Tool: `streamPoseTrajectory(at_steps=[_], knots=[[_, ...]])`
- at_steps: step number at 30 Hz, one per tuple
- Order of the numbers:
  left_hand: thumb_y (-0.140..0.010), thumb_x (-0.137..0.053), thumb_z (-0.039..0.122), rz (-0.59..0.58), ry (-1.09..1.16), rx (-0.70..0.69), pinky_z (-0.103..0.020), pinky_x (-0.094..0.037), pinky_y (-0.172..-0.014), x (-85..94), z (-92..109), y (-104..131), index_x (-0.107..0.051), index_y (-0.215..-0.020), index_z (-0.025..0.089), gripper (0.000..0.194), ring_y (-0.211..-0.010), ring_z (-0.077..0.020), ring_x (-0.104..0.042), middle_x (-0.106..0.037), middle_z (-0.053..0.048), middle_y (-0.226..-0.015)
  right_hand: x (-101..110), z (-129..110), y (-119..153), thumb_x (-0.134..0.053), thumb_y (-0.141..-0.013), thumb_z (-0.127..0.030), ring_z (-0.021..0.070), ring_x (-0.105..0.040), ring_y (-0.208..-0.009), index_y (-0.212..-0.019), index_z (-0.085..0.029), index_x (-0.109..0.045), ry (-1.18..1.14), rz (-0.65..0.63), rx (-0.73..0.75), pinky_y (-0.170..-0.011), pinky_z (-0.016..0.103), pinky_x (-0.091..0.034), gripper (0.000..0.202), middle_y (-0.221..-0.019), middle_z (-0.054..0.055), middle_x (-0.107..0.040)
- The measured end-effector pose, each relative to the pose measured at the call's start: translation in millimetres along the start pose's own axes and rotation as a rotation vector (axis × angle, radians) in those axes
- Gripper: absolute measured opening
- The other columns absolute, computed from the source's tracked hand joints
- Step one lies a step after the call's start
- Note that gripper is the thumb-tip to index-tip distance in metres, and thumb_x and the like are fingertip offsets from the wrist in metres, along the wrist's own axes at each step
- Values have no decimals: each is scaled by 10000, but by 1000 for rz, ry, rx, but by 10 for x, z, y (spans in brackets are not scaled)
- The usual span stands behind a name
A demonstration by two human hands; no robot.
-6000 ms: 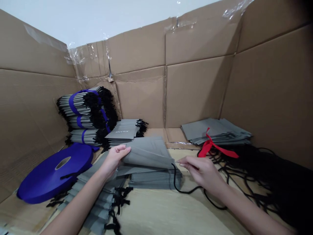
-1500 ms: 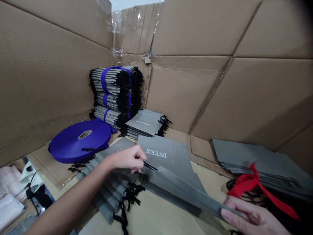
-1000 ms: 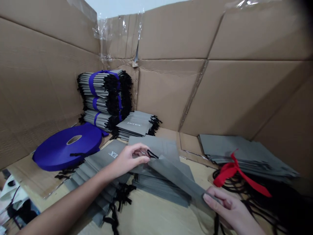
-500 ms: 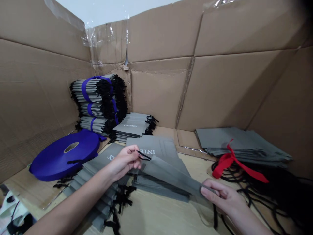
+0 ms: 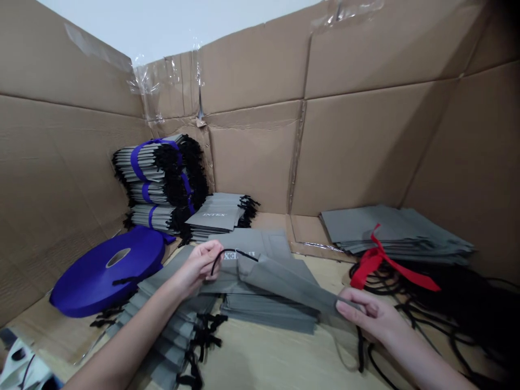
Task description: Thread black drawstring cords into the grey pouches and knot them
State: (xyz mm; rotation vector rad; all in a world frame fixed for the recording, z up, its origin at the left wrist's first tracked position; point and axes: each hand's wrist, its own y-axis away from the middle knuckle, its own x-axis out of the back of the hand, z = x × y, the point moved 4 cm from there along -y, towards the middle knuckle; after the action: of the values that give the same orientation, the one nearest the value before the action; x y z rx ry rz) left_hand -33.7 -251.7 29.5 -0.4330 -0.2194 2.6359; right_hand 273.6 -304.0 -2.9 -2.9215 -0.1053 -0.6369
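Note:
A grey fabric drawstring pouch (image 5: 292, 284) stretches between my hands, above a pile of flat grey pouches (image 5: 268, 317). My right hand (image 5: 361, 311) pinches its right end, where a dark cord hangs below. My left hand (image 5: 203, 265) is closed at the other end; a thin black cord (image 5: 231, 250) loops from its fingers into the pouch's corner. Under my left forearm lies a fanned row of grey pouches (image 5: 166, 330) with knotted black cord ends (image 5: 207, 330). The lettering INTEX shows on a pouch behind the cord.
A purple strap roll (image 5: 93, 276) lies at left. Strapped pouch bundles (image 5: 150, 162) stand in the corner beside a loose stack of pouches (image 5: 219, 211). At right are grey fabric sheets (image 5: 390, 227), a red ribbon (image 5: 377, 262) and black cords (image 5: 459, 303). Cardboard walls (image 5: 252, 151) enclose the table.
My left hand has shifted slightly left and away from the pouch's corner, and the black cord now arcs longer between them. My right hand keeps its pinch. The camera view has shifted slightly.

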Motion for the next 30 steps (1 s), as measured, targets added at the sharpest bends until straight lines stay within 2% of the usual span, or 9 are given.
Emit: streamPoseTrajectory(at_steps=[3, 6, 8, 11, 18, 20, 25, 27, 30], knots=[[-831, -533, 438, 116, -339, -192, -164, -327, -434, 10, 101, -4, -543, -900, 163, 283, -401, -48, -370, -480, 55, -551, -2, -49, 12, -593, -636, -624, 113, -343, -493, -541, -187, -508, 41, 8, 11, -449, 225, -278, 455, -517, -40, -361], [-791, -606, 367, 59, -738, -393, -240, -449, -648, -122, 165, 56, -584, -962, 185, 251, -709, -130, -564, -587, -44, -908, -60, -97, 50, -585, -678, -554, 123, -380, -531, -556, -186, -512, 63, 13, 27, -481, 225, -305, 395, -549, -32, -392], [-795, -616, 276, 7, -998, -519, -275, -442, -774, -210, 169, 116, -628, -848, 182, 108, -871, -169, -562, -584, -58, -964, -103, -100, 74, -569, -704, -520, 123, -381, -539, -579, -185, -511, 78, 2, 9, -487, 223, -295, 362, -562, -33, -391], [-835, -565, 195, 26, -1278, -682, -276, -442, -764, -273, 158, 202, -642, -815, 194, 79, -857, -158, -565, -598, -52, -943, -137, -90, 103, -542, -741, -490, 114, -351, -519, -596, -188, -494, 117, 0, -10, -474, 222, -259, 338, -553, -45, -357], [-746, -659, 140, 175, -1647, -1097, -426, -384, -889, -440, 238, 352, -650, -821, 202, 98, -1091, -291, -433, -551, -91, -1055, 2, -198, 163, -544, -783, -411, 112, -393, -514, -701, -180, -582, 228, 227, 120, -481, 223, -275, 248, -564, -35, -453], [-757, -645, 169, 219, -1670, -1065, -435, -382, -869, -443, 260, 351, -623, -770, 177, 27, -1047, -289, -439, -552, -99, -995, 50, -228, 176, -549, -789, -398, 109, -405, -500, -715, -182, -598, 225, 252, 163, -473, 220, -280, 234, -555, -35, -475], [-804, -561, 245, 216, -1686, -844, -449, -370, -819, -481, 193, 334, -547, -617, 161, 206, -958, -284, -430, -518, -113, -962, 365, -189, 170, -633, -725, -379, 100, -376, -462, -679, -189, -622, 124, 451, 292, -466, 227, -271, 195, -519, -44, -483], [-822, -525, 220, 151, -1658, -810, -437, -366, -823, -647, 128, 373, -550, -635, 161, 197, -958, -273, -421, -517, -105, -951, 559, -101, 145, -612, -738, -412, 115, -417, -510, -687, -188, -606, 60, 541, 287, -494, 231, -303, 229, -570, -29, -514], [-857, -458, 176, -87, -1575, -717, -386, -378, -826, -1128, -24, 444, -551, -711, 162, 174, -967, -239, -419, -530, -88, -939, 802, 50, 102, -580, -742, -478, 128, -446, -563, -690, -185, -562, -41, 628, 259, -526, 237, -340, 297, -621, -15, -514]])
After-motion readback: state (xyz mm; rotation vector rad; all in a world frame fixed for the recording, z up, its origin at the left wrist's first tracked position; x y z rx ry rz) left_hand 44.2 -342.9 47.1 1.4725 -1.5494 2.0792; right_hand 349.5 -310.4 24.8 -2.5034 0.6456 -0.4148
